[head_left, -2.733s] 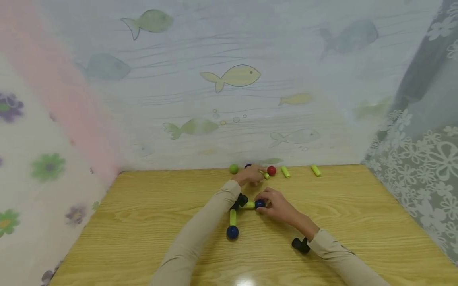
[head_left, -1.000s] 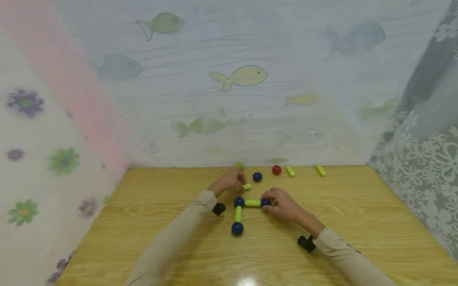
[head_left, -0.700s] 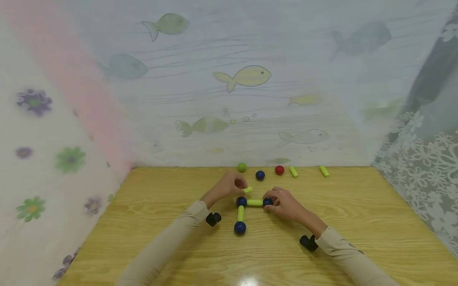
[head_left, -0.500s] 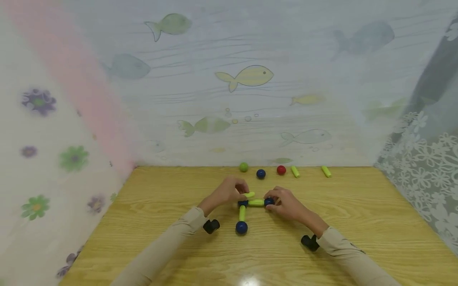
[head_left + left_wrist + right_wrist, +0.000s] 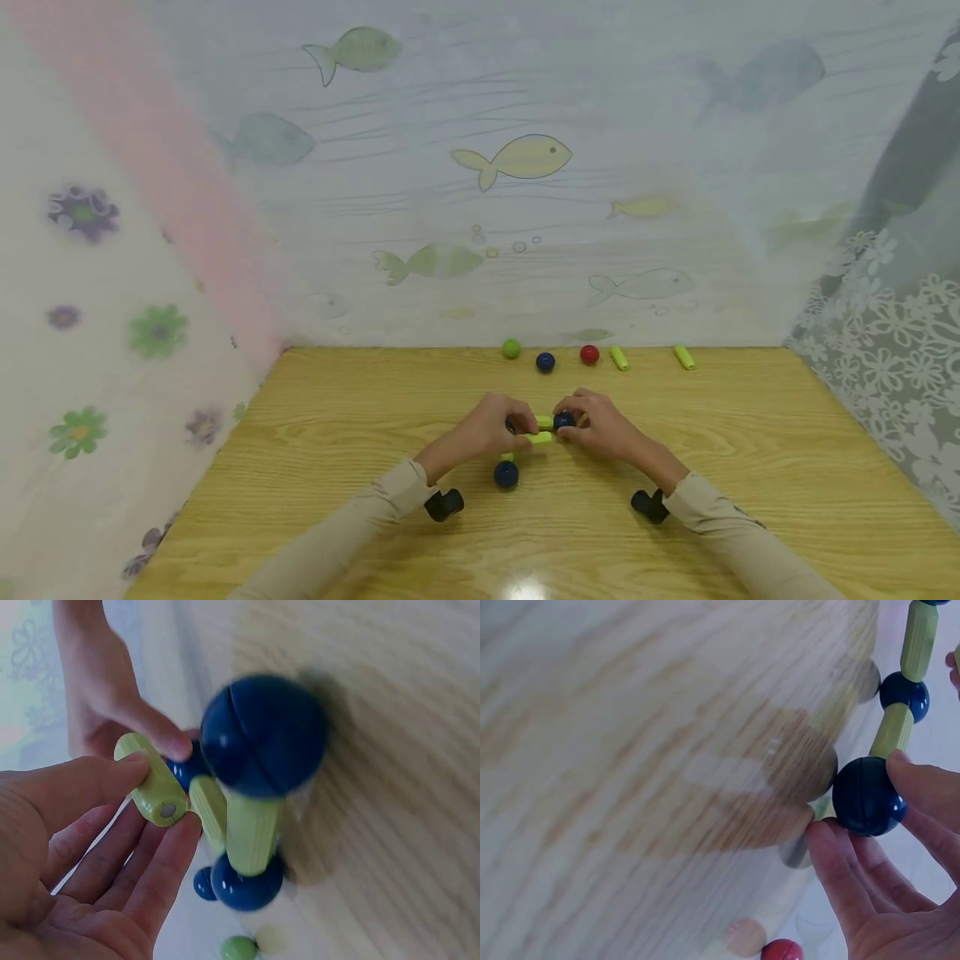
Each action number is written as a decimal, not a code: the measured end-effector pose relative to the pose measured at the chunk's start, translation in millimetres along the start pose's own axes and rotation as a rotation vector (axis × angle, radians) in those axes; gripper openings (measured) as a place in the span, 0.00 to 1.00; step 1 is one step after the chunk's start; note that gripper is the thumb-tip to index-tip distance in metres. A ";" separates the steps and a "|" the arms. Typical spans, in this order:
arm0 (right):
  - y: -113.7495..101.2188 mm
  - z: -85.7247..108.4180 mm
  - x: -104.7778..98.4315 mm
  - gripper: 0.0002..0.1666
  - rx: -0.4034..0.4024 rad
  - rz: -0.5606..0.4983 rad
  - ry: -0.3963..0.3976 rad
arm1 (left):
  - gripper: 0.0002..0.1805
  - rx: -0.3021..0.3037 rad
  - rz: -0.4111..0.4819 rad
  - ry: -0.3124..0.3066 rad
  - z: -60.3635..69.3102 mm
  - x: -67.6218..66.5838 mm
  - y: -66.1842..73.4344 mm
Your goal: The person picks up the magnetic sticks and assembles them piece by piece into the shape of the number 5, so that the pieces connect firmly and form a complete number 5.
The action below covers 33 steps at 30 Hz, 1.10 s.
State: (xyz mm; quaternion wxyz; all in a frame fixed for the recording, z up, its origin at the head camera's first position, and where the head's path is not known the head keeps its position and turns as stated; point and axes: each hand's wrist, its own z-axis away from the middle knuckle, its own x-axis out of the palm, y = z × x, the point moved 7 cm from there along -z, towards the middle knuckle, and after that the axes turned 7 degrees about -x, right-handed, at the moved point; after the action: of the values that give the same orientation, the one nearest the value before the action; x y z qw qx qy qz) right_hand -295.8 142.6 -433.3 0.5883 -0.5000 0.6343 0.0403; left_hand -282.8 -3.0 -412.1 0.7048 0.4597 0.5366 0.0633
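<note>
My left hand (image 5: pixel 487 429) pinches a yellow-green magnetic rod (image 5: pixel 154 780) between thumb and fingers, a metal disc showing at its end. My right hand (image 5: pixel 603 429) grips a dark blue ball (image 5: pixel 862 795) with thumb and fingertips. That ball ends an L of joined pieces lying on the table: a ribbed rod (image 5: pixel 208 810) runs to a blue corner ball (image 5: pixel 904 696), and a second rod (image 5: pixel 251 832) leads to a near blue ball (image 5: pixel 506 475). In the head view, the left hand mostly covers the corner ball. The held rod hovers inside the L, close to the right hand's ball.
Along the table's back edge lie a green ball (image 5: pixel 512 348), a loose blue ball (image 5: pixel 545 362), a red ball (image 5: pixel 589 355) and two loose rods, one nearer (image 5: pixel 618 358) and one farther right (image 5: pixel 684 357). A fish-print curtain (image 5: pixel 510 233) hangs right behind the wooden table (image 5: pixel 337 400).
My left hand has taken a rod from the back row, brought it forward, then moved it toward me and right across the corner ball. The right hand keeps its grip on the blue ball.
</note>
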 end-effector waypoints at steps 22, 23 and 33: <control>2.1 2.4 -1.6 0.12 0.018 0.025 0.003 | 0.05 0.115 -0.264 -0.021 25.6 35.1 10.3; 1.9 2.7 -1.9 0.12 0.016 0.022 0.003 | 0.05 0.115 -0.290 -0.022 25.5 35.9 10.6; 0.7 0.7 0.0 0.13 0.012 0.022 0.000 | 0.04 0.059 -0.340 0.031 31.6 35.0 7.1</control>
State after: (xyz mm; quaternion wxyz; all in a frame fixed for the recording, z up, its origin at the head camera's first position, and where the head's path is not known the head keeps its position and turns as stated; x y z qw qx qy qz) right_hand -295.8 143.3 -433.9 0.5910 -0.4893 0.6399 0.0430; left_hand -239.6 3.2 -431.4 0.6832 0.3818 0.6190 -0.0653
